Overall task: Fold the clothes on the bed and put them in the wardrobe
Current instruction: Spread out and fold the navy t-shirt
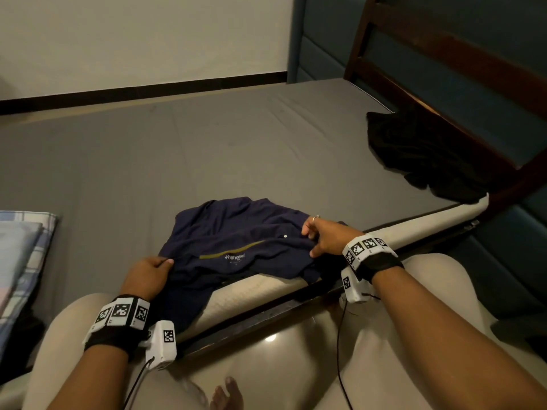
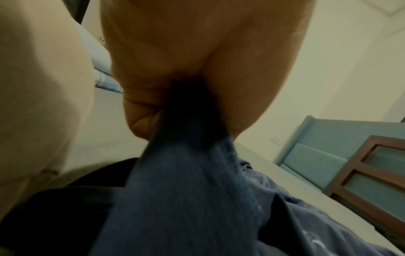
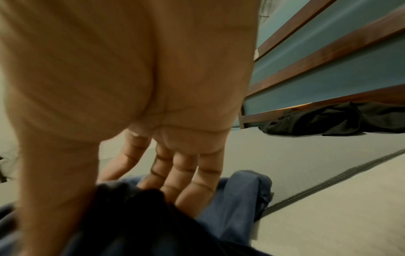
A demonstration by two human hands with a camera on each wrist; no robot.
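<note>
I have the navy shirt lying crumpled at the near edge of the bed, one part hanging over the mattress side. My left hand grips its left edge, fabric bunched between thumb and curled fingers. My right hand pinches the shirt's right side with thumb and fingers; the wrist view shows those fingers fairly straight over the cloth. A black garment lies heaped well apart, by the wooden frame. A plaid pillow sits at far left.
</note>
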